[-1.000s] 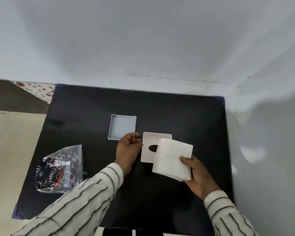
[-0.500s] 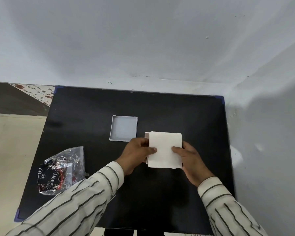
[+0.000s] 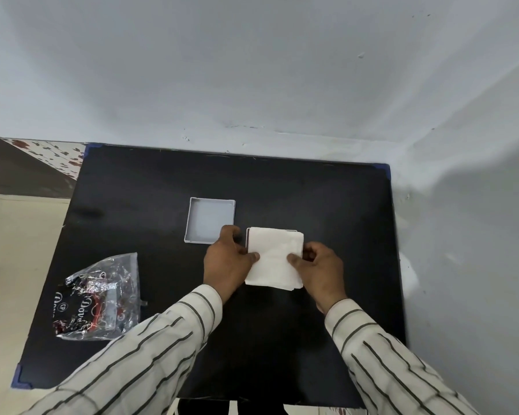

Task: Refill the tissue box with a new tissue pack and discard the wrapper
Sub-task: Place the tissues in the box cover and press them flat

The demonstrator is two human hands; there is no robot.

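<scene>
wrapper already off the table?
No, the crumpled wrapper lies on the black table, left of both hands.

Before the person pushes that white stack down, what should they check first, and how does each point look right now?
1. Tissue stack in both hands: ok, left hand and right hand pinch its sides.
2. Stack lined up with the box part beneath it: not ok, near edge overhangs.
3. Slot in that part clear: cannot tell, covered.
4. Open tray within reach: ok, beside the left hand.
5. Wrapper discarded: not ok, still on the table.
</scene>
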